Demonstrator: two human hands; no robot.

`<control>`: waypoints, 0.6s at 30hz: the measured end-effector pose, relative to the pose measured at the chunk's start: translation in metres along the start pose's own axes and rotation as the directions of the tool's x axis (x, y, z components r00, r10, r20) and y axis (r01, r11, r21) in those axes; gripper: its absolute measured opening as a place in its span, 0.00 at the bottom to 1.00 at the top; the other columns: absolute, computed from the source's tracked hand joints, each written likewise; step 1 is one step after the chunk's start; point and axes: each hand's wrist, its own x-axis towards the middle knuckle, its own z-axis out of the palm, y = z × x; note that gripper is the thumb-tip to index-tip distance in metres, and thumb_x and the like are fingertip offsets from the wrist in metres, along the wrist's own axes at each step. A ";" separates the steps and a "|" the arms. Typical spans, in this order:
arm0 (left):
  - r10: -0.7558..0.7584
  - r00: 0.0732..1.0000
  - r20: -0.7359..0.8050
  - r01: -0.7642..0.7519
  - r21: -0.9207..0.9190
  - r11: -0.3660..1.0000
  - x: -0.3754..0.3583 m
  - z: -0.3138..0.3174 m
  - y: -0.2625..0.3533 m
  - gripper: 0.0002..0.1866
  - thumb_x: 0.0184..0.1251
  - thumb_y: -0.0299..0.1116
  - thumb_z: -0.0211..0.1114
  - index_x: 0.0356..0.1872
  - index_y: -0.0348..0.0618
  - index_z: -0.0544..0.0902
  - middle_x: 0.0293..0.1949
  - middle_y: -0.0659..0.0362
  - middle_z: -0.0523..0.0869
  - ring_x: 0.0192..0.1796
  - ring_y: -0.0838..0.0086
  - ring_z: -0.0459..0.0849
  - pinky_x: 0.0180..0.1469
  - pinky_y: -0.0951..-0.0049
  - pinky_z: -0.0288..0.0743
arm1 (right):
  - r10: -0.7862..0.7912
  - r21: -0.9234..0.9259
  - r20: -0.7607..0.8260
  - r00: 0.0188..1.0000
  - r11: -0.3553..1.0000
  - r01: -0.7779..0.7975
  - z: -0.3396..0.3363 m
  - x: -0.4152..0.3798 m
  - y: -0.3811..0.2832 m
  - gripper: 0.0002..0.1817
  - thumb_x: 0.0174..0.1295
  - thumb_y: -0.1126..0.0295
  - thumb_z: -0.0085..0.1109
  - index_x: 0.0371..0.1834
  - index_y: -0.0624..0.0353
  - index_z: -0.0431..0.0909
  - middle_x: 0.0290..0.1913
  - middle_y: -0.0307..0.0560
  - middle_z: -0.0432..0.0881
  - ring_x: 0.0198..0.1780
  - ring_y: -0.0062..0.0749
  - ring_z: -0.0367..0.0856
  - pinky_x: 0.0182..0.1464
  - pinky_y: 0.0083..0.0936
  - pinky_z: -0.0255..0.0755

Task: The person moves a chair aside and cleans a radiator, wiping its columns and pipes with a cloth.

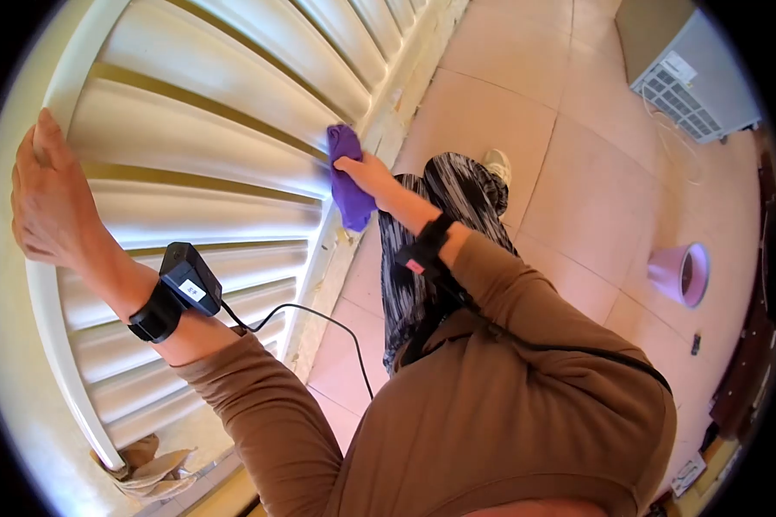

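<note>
A white slatted railing (207,133) fills the left side of the view, with broad rounded slats and a long rail (56,345) along its outer edge. My left hand (56,202) is closed over that rail, its thumb on the near side and its other fingers partly hidden. In my right hand (366,177) a folded purple cloth (349,202) is gripped, lying against the inner end of the slats beside the base ledge (319,258). Both wrists wear black straps; a black box (190,280) with a cable sits on the left one.
Pale tiles cover the floor (543,207). A pink bin (679,274) stands on the right, with a small dark object (696,345) near it. At the upper right is a grey appliance (690,77) with a vent grille and cord. Crumpled brown material (151,465) lies at the lower left.
</note>
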 end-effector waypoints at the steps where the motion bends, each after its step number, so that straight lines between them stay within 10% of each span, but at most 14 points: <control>1: -0.002 1.000 0.003 0.002 0.002 1.000 -0.001 0.001 -0.002 0.26 0.66 0.65 0.48 0.46 0.63 0.85 0.44 0.70 0.87 0.45 0.69 0.84 0.46 0.69 0.75 | 0.191 0.404 0.387 0.902 0.844 -0.352 -0.008 -0.004 0.004 0.25 0.56 0.57 0.61 0.51 0.65 0.73 0.36 0.59 0.83 0.36 0.44 0.84 0.45 0.40 0.78; 2: 0.025 0.999 0.043 -0.023 -0.039 0.999 -0.001 0.001 -0.004 0.27 0.67 0.66 0.46 0.51 0.63 0.83 0.48 0.68 0.86 0.50 0.69 0.82 0.51 0.69 0.72 | 0.157 0.518 0.480 0.863 0.743 -0.424 -0.015 -0.010 0.005 0.21 0.59 0.57 0.60 0.47 0.64 0.76 0.37 0.52 0.83 0.36 0.37 0.83 0.45 0.33 0.78; 5: 0.041 0.996 0.075 -0.040 -0.021 0.999 0.000 0.003 -0.005 0.32 0.66 0.68 0.43 0.57 0.61 0.79 0.53 0.66 0.83 0.56 0.68 0.80 0.58 0.68 0.68 | -0.032 0.725 0.081 0.996 0.687 -0.037 -0.046 0.013 -0.001 0.23 0.61 0.53 0.58 0.48 0.62 0.74 0.39 0.48 0.82 0.39 0.35 0.82 0.47 0.33 0.78; 10: -0.032 0.998 0.049 0.030 0.045 0.999 -0.002 0.006 -0.002 0.42 0.58 0.78 0.37 0.69 0.67 0.67 0.61 0.61 0.78 0.63 0.63 0.75 0.65 0.63 0.62 | -0.322 0.531 -0.259 0.911 0.740 0.412 -0.083 0.064 -0.066 0.27 0.59 0.56 0.58 0.56 0.63 0.68 0.46 0.49 0.79 0.43 0.36 0.80 0.46 0.30 0.77; 13: 0.173 0.926 -0.334 -0.230 -0.139 0.963 -0.002 0.003 0.009 0.24 0.74 0.48 0.47 0.27 0.40 0.80 0.15 0.56 0.75 0.19 0.63 0.78 0.28 0.64 0.72 | -0.277 0.202 -0.317 0.907 0.915 0.350 -0.061 0.080 -0.070 0.29 0.56 0.56 0.62 0.56 0.64 0.69 0.46 0.50 0.80 0.41 0.38 0.82 0.45 0.32 0.78; 16: 0.103 0.966 -0.238 -0.156 -0.215 0.964 0.007 0.020 0.004 0.23 0.73 0.48 0.48 0.29 0.41 0.81 0.15 0.62 0.71 0.18 0.68 0.73 0.30 0.68 0.70 | -0.390 -0.330 -0.424 0.817 0.907 0.261 -0.018 0.088 -0.020 0.38 0.50 0.58 0.61 0.65 0.59 0.62 0.46 0.62 0.80 0.48 0.54 0.79 0.52 0.40 0.73; 18: 0.123 0.964 -0.237 -0.184 -0.255 0.949 0.012 0.008 0.016 0.23 0.73 0.49 0.50 0.28 0.40 0.81 0.17 0.60 0.74 0.23 0.69 0.77 0.37 0.65 0.72 | -0.422 -0.340 -0.409 0.809 0.893 0.294 0.005 0.064 0.003 0.39 0.49 0.58 0.61 0.66 0.57 0.61 0.45 0.63 0.80 0.48 0.57 0.79 0.53 0.40 0.72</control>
